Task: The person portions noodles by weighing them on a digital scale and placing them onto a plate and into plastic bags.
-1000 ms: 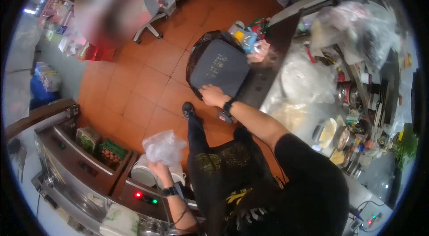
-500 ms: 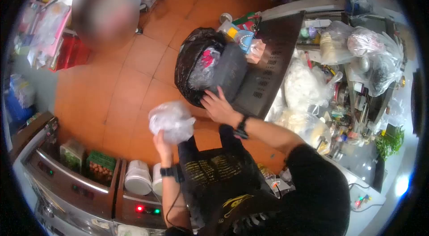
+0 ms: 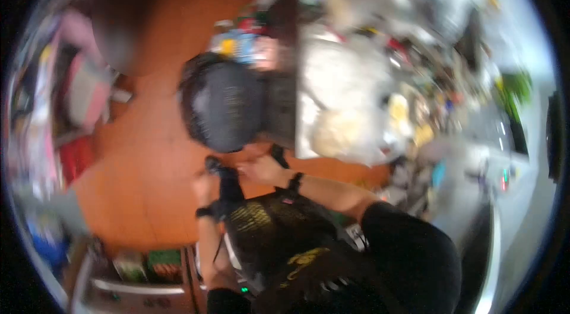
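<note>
Motion blur smears this view. My left hand (image 3: 204, 188), with a dark strap on its wrist, hangs over the floor beside my leg. No bag shows at it, and its fingers are too blurred to read. My right hand (image 3: 261, 169) is just below the bin, close to my knee, its fingers also smeared. The dark grey bin lid (image 3: 228, 103) lies over the bin, with the black bin liner (image 3: 191, 85) showing around its left side. Whatever is inside the bin is hidden.
To the right is a counter crowded with large clear bags of pale food (image 3: 338, 133). Blue and orange packets (image 3: 243, 46) sit behind the bin. A red crate (image 3: 77, 156) stands at left, and a steel appliance (image 3: 139, 290) runs along the lower left.
The white plastic bag has gone from my left hand and is out of sight. The lid, tilted up under my right hand before, now covers the bin. Both hands have drawn back; the view has turned.
</note>
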Demonstrator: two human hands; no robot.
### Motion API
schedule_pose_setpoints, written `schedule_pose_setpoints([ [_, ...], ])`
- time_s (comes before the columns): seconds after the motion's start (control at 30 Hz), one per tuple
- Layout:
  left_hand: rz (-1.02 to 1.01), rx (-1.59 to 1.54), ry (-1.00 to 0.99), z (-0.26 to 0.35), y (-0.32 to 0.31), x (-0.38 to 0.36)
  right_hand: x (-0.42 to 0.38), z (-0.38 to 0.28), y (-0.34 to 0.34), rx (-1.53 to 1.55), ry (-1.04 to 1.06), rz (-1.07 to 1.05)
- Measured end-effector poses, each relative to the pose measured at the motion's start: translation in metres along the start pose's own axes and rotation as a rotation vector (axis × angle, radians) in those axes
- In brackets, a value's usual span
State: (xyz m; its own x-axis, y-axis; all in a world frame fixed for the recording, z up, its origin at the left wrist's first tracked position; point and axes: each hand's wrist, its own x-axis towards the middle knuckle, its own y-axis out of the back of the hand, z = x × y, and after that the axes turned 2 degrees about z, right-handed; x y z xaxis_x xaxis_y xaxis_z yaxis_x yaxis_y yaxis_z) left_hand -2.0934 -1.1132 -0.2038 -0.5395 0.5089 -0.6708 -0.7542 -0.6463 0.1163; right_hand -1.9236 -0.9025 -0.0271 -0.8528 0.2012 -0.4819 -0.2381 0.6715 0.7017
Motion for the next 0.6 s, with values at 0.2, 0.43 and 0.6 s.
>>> schedule_pose_setpoints([
  [0.2, 0.032, 0.117, -0.039, 0.049, 0.047, -0.08, -0.139, 0.022, 0.008, 0.353, -0.245, 0.357],
  [0.43, -0.352, 0.418, -0.363, 0.178, -0.12, -0.129, -0.331, 0.121, -0.053, 0.69, -0.482, 0.027],
  [0.6, -0.447, 0.553, -0.409, 0.175, -0.262, -0.173, -0.398, 0.174, -0.017, 0.604, -0.37, -0.02],
])
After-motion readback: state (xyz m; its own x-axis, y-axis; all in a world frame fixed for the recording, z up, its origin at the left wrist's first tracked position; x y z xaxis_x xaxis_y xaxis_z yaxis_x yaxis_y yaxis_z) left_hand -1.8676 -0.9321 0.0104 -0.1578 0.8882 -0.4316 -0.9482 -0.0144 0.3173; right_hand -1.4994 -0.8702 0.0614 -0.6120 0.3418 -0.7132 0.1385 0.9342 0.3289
